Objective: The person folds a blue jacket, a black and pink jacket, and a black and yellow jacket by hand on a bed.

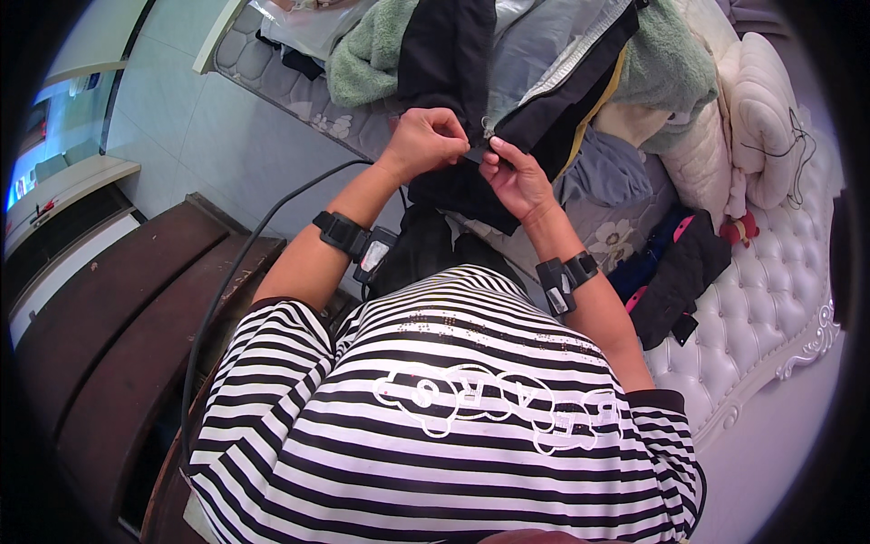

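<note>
A black jacket [445, 61] with a pale shiny lining [544, 47] lies spread open in front of me, its front zipper edges meeting low down. My left hand [429, 141] pinches at the lower corner of the left front panel, thumb and forefinger together; the bit of cloth between them is mostly hidden. Close by on the right, my right hand [518, 173] grips the bottom end of the zipper [489, 129] between thumb and fingers. A small gap separates the two sets of fingertips. Dark cloth [459, 194] hangs beneath both hands.
Green fleece [367, 64] and a grey-blue cloth [605, 170] lie around the jacket on a mattress [306, 102]. A tufted white headboard [754, 279] stands at right, dark clothing [680, 279] beside it. A brown wooden bench [122, 299] and a black cable [234, 272] are at left.
</note>
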Demonstrator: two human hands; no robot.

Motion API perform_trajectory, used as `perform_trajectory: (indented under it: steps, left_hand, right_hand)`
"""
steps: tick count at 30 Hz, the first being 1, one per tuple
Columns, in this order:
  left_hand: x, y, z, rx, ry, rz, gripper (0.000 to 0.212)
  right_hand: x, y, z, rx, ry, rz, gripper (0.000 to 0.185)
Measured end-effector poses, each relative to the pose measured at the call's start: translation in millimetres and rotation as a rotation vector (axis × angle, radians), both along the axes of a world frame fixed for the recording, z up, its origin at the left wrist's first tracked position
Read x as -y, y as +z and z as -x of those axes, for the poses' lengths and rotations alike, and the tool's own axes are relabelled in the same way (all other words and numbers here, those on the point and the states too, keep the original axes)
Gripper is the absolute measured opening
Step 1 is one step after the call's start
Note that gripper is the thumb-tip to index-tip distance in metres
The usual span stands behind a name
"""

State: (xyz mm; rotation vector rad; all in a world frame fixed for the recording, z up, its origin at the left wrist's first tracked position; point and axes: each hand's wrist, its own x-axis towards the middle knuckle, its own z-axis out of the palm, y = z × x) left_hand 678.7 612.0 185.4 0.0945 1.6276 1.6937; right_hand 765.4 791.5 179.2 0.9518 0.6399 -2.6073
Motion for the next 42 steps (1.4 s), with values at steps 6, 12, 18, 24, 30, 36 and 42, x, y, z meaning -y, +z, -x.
perform_trajectory:
  steps: [6, 12, 18, 24, 30, 36, 42]
  left_hand:
    - [-6, 0, -14, 0.148, 0.178, -0.186, 0.012]
    - [-1, 1, -26, 0.682, 0.137, -0.206, 0.02]
    - [-9, -6, -17, 0.449, 0.286, -0.225, 0.018]
    - [-16, -2, -12, 0.278, 0.286, -0.106, 0.016]
    - [-24, 0, -10, 0.142, 0.503, -0.108, 0.013]
    - [-32, 3, -8, 0.066, 0.463, -0.116, 0.012]
    - [-35, 0, -13, 0.053, 0.541, -0.047, 0.013]
  right_hand:
    - [7, 3, 8, -0.015, -0.044, -0.107, 0.004]
    - [9, 2, 10, 0.011, -0.033, -0.036, 0.004]
    - [5, 1, 7, 0.035, -0.014, -0.071, 0.002]
    - [1, 3, 5, 0.054, -0.022, -0.062, 0.006]
    - [-1, 2, 8, 0.074, -0.021, -0.057, 0.006]
    - [0, 2, 5, 0.093, -0.026, -0.044, 0.007]
    - [3, 4, 5, 0.077, -0.048, -0.048, 0.006]
